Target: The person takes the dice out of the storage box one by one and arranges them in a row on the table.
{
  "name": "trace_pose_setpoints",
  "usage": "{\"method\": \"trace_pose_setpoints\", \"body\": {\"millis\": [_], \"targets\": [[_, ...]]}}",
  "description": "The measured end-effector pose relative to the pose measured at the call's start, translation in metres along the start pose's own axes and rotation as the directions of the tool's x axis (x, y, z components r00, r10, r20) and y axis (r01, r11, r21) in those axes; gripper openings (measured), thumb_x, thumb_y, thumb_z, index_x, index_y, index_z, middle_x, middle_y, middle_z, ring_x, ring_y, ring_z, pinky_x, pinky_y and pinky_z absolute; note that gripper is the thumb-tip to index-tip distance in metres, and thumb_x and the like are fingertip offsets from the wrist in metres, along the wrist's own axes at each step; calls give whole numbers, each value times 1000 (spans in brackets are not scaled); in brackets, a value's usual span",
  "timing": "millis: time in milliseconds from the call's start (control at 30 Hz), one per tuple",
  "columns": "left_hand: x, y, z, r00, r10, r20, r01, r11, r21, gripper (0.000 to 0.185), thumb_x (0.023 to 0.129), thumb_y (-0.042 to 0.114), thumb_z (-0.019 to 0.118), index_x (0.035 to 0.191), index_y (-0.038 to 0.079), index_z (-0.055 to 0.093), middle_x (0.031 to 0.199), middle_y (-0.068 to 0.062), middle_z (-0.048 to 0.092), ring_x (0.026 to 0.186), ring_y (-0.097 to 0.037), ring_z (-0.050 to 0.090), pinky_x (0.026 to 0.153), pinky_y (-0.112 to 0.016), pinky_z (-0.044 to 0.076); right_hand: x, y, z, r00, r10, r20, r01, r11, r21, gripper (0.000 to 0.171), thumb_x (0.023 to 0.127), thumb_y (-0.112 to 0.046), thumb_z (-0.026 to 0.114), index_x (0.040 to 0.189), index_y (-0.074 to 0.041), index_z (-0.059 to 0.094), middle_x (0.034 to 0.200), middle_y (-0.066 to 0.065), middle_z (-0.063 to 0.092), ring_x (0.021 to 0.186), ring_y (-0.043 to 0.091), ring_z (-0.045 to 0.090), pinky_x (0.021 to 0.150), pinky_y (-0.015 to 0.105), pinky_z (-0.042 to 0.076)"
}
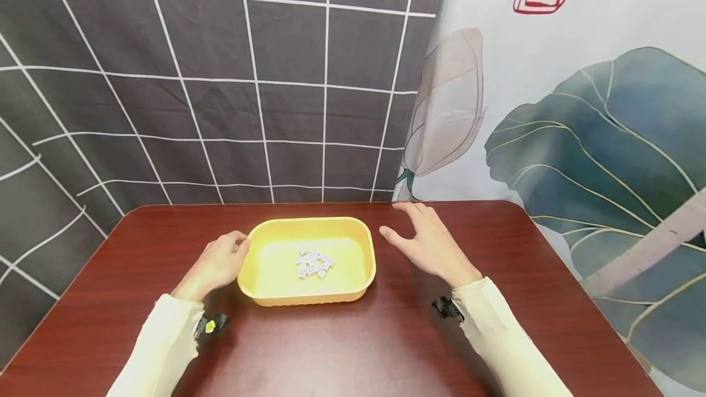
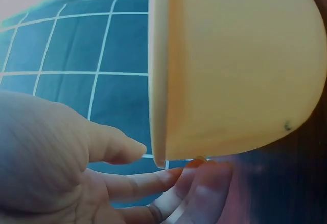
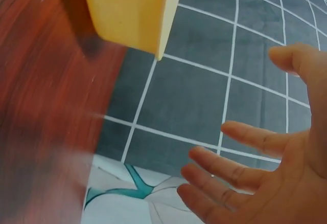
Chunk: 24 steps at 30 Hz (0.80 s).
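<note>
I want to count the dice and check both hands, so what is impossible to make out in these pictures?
- The dice in the yellow tray: head view, too small to count or read.
- Left hand: its fingertips meet the tray's underside in the left wrist view, but contact is blurred there.
- Right hand: right wrist view cuts off the palm at the edge.
- Table: smeared in the right wrist view.

Small white pieces [image 1: 313,263] inside the yellow tray [image 1: 353,290]: markings too small to read, count indeterminate.
</note>
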<state>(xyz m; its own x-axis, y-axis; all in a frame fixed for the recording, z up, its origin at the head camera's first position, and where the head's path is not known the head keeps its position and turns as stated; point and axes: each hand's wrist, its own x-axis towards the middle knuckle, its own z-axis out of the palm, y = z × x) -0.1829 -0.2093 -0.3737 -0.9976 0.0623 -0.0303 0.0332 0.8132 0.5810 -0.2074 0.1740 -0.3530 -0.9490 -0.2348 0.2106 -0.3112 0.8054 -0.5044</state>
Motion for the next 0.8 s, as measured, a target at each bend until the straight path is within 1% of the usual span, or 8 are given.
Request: {"method": "trace_pose_setpoints", "body": {"millis": [67, 167, 267, 367, 433, 533, 700, 800], "targets": [[1, -1, 0, 1000, 6, 3, -6, 1000, -10, 36, 105, 17, 45, 122, -10, 61, 112, -28, 69, 102, -39, 67, 92, -55, 54, 2, -3, 2, 1000, -15, 4, 15, 1000, 11, 65, 93, -54, 66, 144, -15, 54, 143, 8, 57, 137, 30, 46, 114, 52, 41], [1, -2, -2, 999, -18, 34, 19, 999, -42, 35, 104, 16, 46, 122, -11, 59, 114, -31, 69, 102, -40, 69, 89, -53, 57, 6, -7, 6, 999, -38, 19, 37, 999, 32, 63, 93, -50, 68, 143, -15, 55, 143, 8, 57, 137, 30, 46, 115, 51, 41], [0, -5, -3, 996, -39, 79, 49, 990, -129, 34, 105, 14, 48, 125, -11, 56, 111, -32, 68, 88, -33, 72, 76, -45, 62, 11, -11, 10, 998, -57, 28, 56, 997, 52, 62, 93, -47, 69, 143, -14, 55, 142, 8, 58, 136, 28, 47, 115, 50, 41], [1, -10, -4, 992, -34, 122, 64, 966, -252, 34, 105, 10, 48, 128, -14, 52, 106, -31, 67, 77, -25, 71, 66, -38, 63, 16, -14, 14, 996, -87, 19, 85, 994, 70, 58, 92, -41, 72, 141, -14, 57, 138, 8, 59, 132, 28, 51, 113, 49, 43], [2, -13, -5, 990, -27, 136, 69, 947, -313, 34, 105, 8, 48, 129, -16, 51, 104, -29, 66, 76, -22, 70, 66, -36, 63, 19, -16, 17, 993, -118, 9, 117, 990, 77, 56, 91, -37, 74, 140, -13, 58, 135, 8, 61, 129, 28, 53, 111, 48, 44], [3, -16, -6, 989, -23, 147, 76, 930, -361, 34, 105, 5, 48, 130, -18, 49, 105, -29, 66, 78, -20, 68, 68, -33, 62, 23, -19, 21, 986, -166, 5, 165, 982, 89, 53, 90, -32, 76, 136, -11, 61, 132, 8, 62, 125, 30, 56, 110, 48, 45], [5, -16, -5, 990, -28, 141, 82, 916, -392, 35, 104, 5, 51, 131, -18, 49, 110, -29, 65, 81, -19, 69, 69, -31, 61, 27, -22, 26, 980, -198, 23, 194, 974, 116, 48, 88, -27, 78, 131, -12, 64, 128, 6, 63, 120, 29, 58, 106, 46, 48], [6, -15, -3, 990, -51, 132, 100, 912, -398, 35, 104, 6, 51, 131, -16, 50, 113, -29, 64, 82, -19, 69, 69, -31, 61, 29, -24, 29, 978, -205, 32, 200, 971, 128, 46, 87, -26, 79, 129, -14, 65, 126, 6, 64, 116, 29, 59, 103, 45, 49]]}}
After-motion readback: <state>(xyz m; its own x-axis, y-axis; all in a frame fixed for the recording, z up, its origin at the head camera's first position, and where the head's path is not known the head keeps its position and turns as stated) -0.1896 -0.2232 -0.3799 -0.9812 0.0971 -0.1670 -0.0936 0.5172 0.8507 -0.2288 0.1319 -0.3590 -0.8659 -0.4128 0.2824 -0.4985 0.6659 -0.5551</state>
